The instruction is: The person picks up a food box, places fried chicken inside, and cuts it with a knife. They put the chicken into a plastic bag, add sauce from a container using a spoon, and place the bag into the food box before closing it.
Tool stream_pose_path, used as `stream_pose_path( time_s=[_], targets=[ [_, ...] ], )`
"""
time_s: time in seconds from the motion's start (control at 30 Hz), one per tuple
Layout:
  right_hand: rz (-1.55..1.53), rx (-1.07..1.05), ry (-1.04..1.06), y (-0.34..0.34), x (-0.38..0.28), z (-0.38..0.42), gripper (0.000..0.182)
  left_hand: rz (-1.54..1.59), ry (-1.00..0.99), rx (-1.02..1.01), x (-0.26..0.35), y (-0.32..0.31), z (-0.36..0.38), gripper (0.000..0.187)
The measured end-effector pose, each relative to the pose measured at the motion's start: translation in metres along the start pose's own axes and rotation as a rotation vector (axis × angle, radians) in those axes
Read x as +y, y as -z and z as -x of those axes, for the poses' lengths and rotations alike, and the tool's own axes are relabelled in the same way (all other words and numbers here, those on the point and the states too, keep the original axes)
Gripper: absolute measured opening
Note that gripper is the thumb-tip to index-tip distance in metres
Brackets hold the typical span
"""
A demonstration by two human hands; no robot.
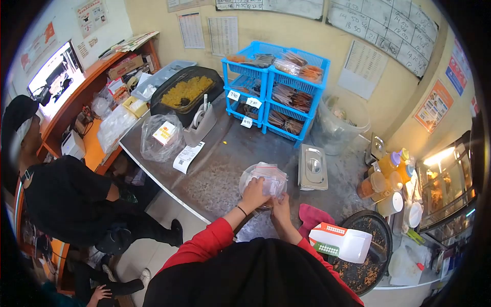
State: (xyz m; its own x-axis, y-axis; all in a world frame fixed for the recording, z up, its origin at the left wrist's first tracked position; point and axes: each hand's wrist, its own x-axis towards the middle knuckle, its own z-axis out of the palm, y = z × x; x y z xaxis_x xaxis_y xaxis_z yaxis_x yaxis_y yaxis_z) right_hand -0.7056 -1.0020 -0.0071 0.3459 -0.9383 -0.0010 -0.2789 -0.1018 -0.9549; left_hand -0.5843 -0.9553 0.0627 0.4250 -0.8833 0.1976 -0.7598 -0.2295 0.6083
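A small stack of clear plastic bags with a reddish zip edge (271, 173) lies over a round clear plastic tub (245, 179) on the metal table. My left hand (254, 194) rests on the near left of the bags, its fingers curled onto the plastic. At their near right corner, my right hand (280, 209) has its fingers closed on the edge. Part of the tub is hidden under the bags and my hands. Just right of them sits a lidded steel container (312, 168).
Blue stacked baskets (294, 88) of packets stand at the back. Left are a black tub of yellow food (187, 92), a grey holder (199, 127) and a receipt (188, 157). A paper food box (341, 242) sits on a round black tray (369, 276). A person (76, 204) stands left.
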Motion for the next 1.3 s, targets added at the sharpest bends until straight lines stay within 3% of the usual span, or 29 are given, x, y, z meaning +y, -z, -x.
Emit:
stream_pose_path(
  time_s=[0.07, 0.17, 0.2, 0.3, 0.4, 0.47, 0.6, 0.67, 0.87, 0.97, 1.07, 1.17, 1.27, 1.3],
  targets=[
    [-0.011, -0.043, -0.117, 0.008, -0.004, -0.007, 0.04, 0.206, 0.008, -0.02, -0.012, 0.004, -0.002, 0.047],
    [0.219, -0.086, -0.054, 0.024, -0.043, -0.004, 0.024, 0.276, 0.115, 0.018, -0.032, 0.011, -0.004, 0.038],
    [0.282, -0.089, -0.02, 0.026, -0.053, -0.003, 0.022, 0.244, 0.085, 0.1, -0.04, 0.011, -0.005, 0.028],
    [0.449, -0.071, 0.116, 0.03, -0.076, 0.004, 0.019, 0.742, 0.238, -0.017, -0.045, 0.025, 0.001, 0.022],
    [0.528, 0.014, 0.324, 0.032, -0.085, 0.004, 0.016, 0.878, 0.209, -0.023, -0.058, 0.022, 0.002, 0.019],
    [0.521, 0.078, 0.475, 0.033, -0.083, -0.003, 0.012, 0.846, 0.216, 0.053, -0.068, 0.015, 0.003, 0.021],
    [-0.101, -0.071, 0.069, 0.023, -0.059, -0.012, 0.032, 0.813, 0.326, 0.176, -0.081, 0.003, 0.002, 0.026],
    [-0.429, -0.058, -0.102, 0.014, -0.053, -0.016, 0.041, 0.642, 0.219, 0.234, -0.078, 0.004, 0.005, 0.028],
    [0.199, -0.002, 0.058, -0.003, -0.049, -0.048, 0.048, 0.372, -0.082, 0.022, -0.037, 0.021, 0.013, 0.046],
    [0.35, -0.217, 0.041, -0.005, -0.048, -0.061, 0.047, 0.221, -0.122, -0.069, -0.033, 0.019, 0.015, 0.056],
    [-0.403, -0.273, -0.192, -0.013, -0.011, -0.066, 0.047, 0.249, -0.149, -0.041, -0.028, 0.016, 0.018, 0.062],
    [-0.761, -0.254, -0.137, -0.012, -0.03, -0.041, 0.041, 0.338, -0.157, 0.032, -0.021, 0.013, 0.015, 0.067],
    [-1.158, -0.457, -0.275, -0.004, -0.051, -0.032, 0.047, 0.349, -0.082, 0.081, -0.022, 0.005, 0.008, 0.07],
    [-1.144, -0.461, -0.324, 0.001, -0.057, -0.025, 0.05, 0.338, -0.046, 0.088, -0.025, 0.001, 0.01, 0.07]
  ],
)
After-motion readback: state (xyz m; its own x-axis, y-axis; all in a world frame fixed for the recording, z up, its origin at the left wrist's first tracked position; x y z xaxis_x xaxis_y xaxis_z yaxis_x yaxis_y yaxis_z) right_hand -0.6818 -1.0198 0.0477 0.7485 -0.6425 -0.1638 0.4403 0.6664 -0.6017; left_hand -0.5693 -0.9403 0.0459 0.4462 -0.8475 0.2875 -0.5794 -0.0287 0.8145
